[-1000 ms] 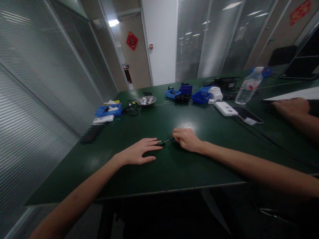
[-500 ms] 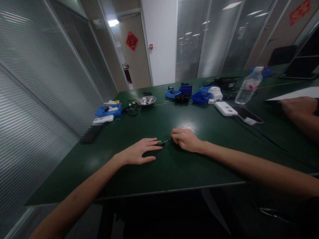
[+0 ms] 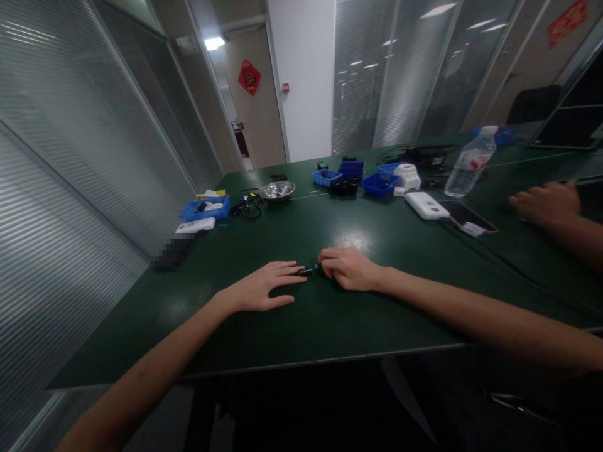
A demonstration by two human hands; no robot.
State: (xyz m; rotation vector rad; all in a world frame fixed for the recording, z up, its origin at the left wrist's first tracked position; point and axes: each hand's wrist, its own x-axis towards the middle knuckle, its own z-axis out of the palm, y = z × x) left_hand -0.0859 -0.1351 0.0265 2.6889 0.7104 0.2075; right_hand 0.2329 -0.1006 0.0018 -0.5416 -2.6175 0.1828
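Observation:
My left hand (image 3: pixel 261 287) lies flat on the dark green table (image 3: pixel 264 342), its fingers stretched out to the right. Its fingertips touch a small dark green piece (image 3: pixel 304 272) on the tabletop. Opposite it, my right hand (image 3: pixel 348 268) is closed, with thumb and fingers pinched around the end of a small dark part (image 3: pixel 316 268), mostly hidden by the fingers. A short, thin metallic shaft lies in the narrow gap between the two pieces. The exact kind of these small parts cannot be made out.
A metal bowl (image 3: pixel 277 191), black cables (image 3: pixel 249 206) and blue trays (image 3: pixel 380 184) stand farther back. To the right are a white device (image 3: pixel 426 205), a dark phone-like slab (image 3: pixel 468 216) and a water bottle (image 3: pixel 472 162). Another person's hand (image 3: pixel 546 202) rests at the right.
My right hand has moved slightly left, and less of the thin shaft shows. My left hand has stayed put. The other person's hand has shifted left, and the white sheet there has gone.

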